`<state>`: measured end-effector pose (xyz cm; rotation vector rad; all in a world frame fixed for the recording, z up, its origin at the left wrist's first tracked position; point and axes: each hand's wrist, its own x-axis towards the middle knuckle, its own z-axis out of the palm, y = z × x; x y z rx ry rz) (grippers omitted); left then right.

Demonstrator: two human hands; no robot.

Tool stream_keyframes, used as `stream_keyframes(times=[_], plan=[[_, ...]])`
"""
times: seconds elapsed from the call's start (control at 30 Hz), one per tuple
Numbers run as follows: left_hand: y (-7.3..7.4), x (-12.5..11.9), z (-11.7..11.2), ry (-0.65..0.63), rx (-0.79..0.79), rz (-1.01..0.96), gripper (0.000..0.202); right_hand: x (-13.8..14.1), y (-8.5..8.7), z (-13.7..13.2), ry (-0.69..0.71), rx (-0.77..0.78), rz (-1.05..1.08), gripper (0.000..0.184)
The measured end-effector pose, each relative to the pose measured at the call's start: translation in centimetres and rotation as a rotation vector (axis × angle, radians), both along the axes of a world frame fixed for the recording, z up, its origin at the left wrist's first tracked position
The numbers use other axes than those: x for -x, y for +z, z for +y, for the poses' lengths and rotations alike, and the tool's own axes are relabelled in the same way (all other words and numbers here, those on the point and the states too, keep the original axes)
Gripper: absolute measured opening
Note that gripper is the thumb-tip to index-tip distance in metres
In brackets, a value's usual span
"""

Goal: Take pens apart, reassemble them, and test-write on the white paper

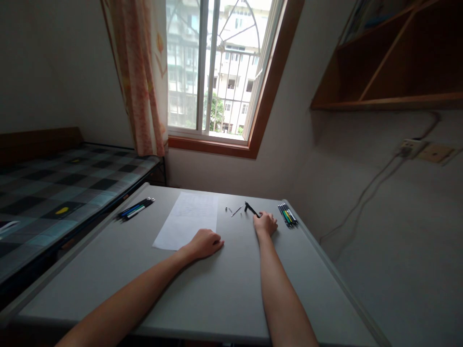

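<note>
I log left hand [207,242] curled over the paper [186,217], perhaps steadying it, right hand [265,223] at the black pen part [253,211] on the desk [213,294], both grips unreadable, small pieces [236,211] within reach.

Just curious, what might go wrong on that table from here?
The tiny loose parts beside the paper might scatter if bumped. The row of pens near the right edge of the table could get knocked by the right hand. The left hand, over the paper's near corner, might shift the sheet.
</note>
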<state>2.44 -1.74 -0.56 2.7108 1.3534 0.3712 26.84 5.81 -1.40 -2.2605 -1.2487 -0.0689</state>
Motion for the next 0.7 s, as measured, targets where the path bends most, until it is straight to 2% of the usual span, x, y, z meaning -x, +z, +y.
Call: stream_keyframes(times=[0.47, 0.57, 0.7], plan=[[0.24, -0.06, -0.11, -0.006, -0.023, 0.012, 0.046, -0.39, -0.4, 0.14, 0.021, -0.044, 0.007, 0.02], [0.22, -0.05, -0.06, -0.008, -0.025, 0.023, 0.045, -0.46, -0.48, 0.22, 0.006, -0.142, 0.014, 0.022], [0.4, -0.13, -0.16, 0.005, -0.012, 0.021, 0.044, -0.25, -0.48, 0.59, 0.027, -0.356, 0.024, 0.025]])
